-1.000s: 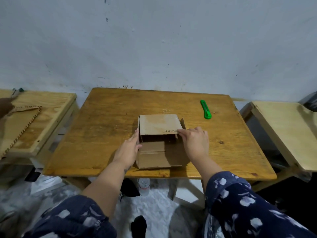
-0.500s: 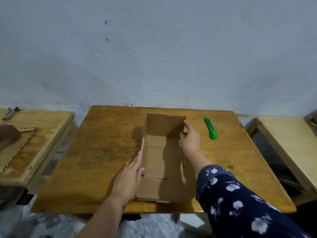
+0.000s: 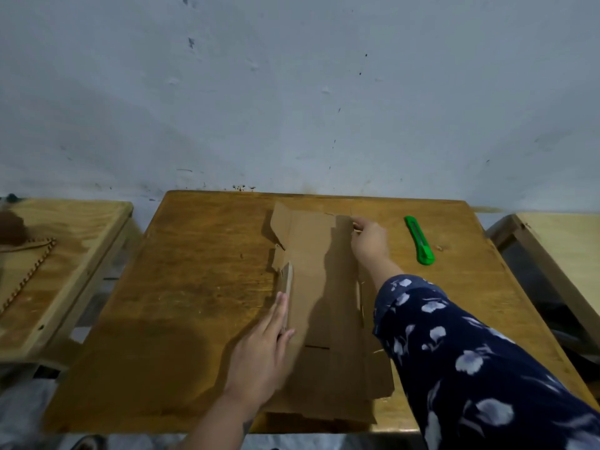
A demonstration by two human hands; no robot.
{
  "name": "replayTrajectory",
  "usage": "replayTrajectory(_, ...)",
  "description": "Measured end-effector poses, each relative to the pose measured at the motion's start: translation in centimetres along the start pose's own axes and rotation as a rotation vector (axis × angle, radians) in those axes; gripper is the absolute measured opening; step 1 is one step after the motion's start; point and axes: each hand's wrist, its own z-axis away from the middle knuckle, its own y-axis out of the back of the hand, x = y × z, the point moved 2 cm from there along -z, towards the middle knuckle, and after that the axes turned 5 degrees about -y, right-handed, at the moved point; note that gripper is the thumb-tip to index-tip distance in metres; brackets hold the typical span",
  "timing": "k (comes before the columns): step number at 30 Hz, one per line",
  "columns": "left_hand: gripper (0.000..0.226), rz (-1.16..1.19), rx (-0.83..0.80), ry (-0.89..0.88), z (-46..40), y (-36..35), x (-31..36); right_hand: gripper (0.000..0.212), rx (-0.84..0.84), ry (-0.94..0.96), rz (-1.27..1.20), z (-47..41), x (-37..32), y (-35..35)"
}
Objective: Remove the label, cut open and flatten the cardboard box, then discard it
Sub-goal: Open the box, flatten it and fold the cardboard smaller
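Observation:
The brown cardboard box [image 3: 311, 287] lies opened out and nearly flat along the middle of the wooden table [image 3: 194, 287], running from the far edge to the near edge. My left hand [image 3: 263, 355] rests with straight fingers against the box's left side, where a narrow flap still stands up. My right hand [image 3: 370, 241] reaches to the far right corner of the cardboard and pinches its edge. A green utility knife [image 3: 418, 240] lies on the table to the right of my right hand, untouched. No label is visible on the cardboard.
A lighter wooden table [image 3: 65, 254] at the left holds a tan piece with a stitched edge [image 3: 29, 271] and a dark brown object [image 3: 11, 225]. Another pale table [image 3: 558, 251] stands at the right. A grey-blue wall rises right behind the table.
The box has gone from half-closed to opened out and nearly flat. My right hand pushed the far flap back and down toward the wall. My left hand stayed at the left side.

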Motion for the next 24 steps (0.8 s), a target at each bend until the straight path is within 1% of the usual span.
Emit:
replayTrajectory(3,0.062,0.027,0.001,0.032,-0.3,0.0,0.2,0.043,0.060,0.071,0.085,1.3,0.1,0.2)
replayTrajectory(5,0.062,0.049,0.016,0.061,-0.4,-0.1,0.4,0.041,0.124,0.142,0.218,3.0,0.1,0.1)
replayTrajectory(7,0.061,0.087,0.038,0.090,-0.6,-0.1,0.8,0.037,0.136,0.227,0.339,5.7,0.2,-0.3)
replayTrajectory(9,0.060,0.117,0.051,0.117,-0.9,-0.1,1.1,0.033,0.092,0.305,0.434,9.0,0.6,-1.0)
replayTrajectory(11,0.059,0.132,0.060,0.133,-1.1,-0.1,1.4,0.035,0.043,0.343,0.538,12.0,1.7,-2.1)
replayTrajectory(15,0.059,0.133,0.049,0.162,-1.1,0.1,1.0,0.056,-0.135,0.261,0.714,15.4,5.2,-3.4)
replayTrajectory(18,0.058,0.033,0.060,0.179,-0.7,0.6,0.1,0.062,-0.251,0.211,0.778,15.5,7.1,-3.0)
replayTrajectory(21,0.057,-0.132,0.028,0.227,0.0,0.9,-1.7,0.061,-0.302,0.219,0.785,15.0,7.8,-2.4)
replayTrajectory(24,0.071,-0.196,-0.073,0.320,0.6,0.9,-3.1,0.060,-0.311,0.225,0.786,15.1,8.0,-2.3)
